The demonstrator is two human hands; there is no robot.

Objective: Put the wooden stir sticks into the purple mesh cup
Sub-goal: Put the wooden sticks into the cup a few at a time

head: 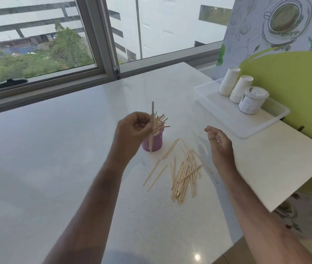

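Head view, white speckled table [75, 149] set against a window [46, 35]. Left hand [134, 130] raised above the table, fingers curled, pinching one wooden stir stick [152, 128] between thumb and fingertips; the stick stands nearly upright, its upper end above the hand, its lower end in front of the purple mesh cup [156, 141]. Whether the stick touches the cup cannot be told. The cup stands upright on the table just beyond the left hand and already holds a bundle of sticks [160, 120] fanning out of its top toward the right; roughly ten or more, exact count not readable because of overlap and blur. Right hand [219, 143] hovers above the table to the right of the cup, fingers loosely bent and holding nothing. Between and below the two hands lies the loose pile of sticks [185, 174] on the table: a dense heap of perhaps twenty or so, too overlapped to count exactly, plus about six strays lying apart, two [154, 174] to the left of the heap, one [170, 148] angled up toward the cup, and a few to the right. At the far right, one clear plastic tray [265, 128] holds two stacks of white paper cups [235, 84] and one white lidded tub [253, 100]. One dark object [12, 82] rests on the window ledge.
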